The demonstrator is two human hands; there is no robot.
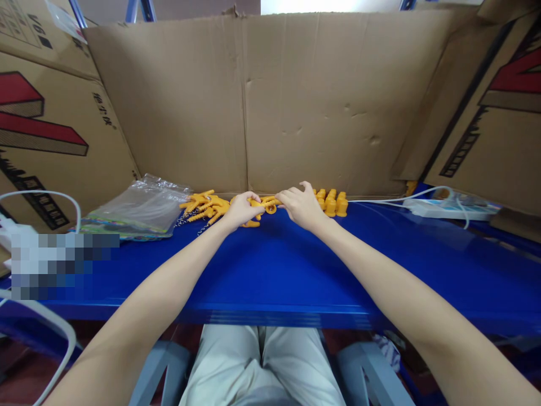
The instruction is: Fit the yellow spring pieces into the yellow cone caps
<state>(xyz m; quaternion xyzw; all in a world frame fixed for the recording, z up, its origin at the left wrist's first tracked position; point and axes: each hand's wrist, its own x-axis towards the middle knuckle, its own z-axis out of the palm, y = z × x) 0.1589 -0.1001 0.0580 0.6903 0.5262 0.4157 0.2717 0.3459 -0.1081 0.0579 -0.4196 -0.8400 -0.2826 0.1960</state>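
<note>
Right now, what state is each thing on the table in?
Left hand: closed on the yellow part.
Right hand: pinching the same part.
Yellow pile: loose, lying flat.
Yellow row: upright, side by side.
Bag: flat, crumpled.
Power strip: lying flat, cable attached.
Cardboard: standing, dented.

Glossy blue table [274, 270], matt creased cardboard [296, 101], smooth yellow plastic pieces [332, 203].

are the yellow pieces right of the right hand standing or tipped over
Standing: the yellow pieces sit upright in rows on the blue table.
</note>
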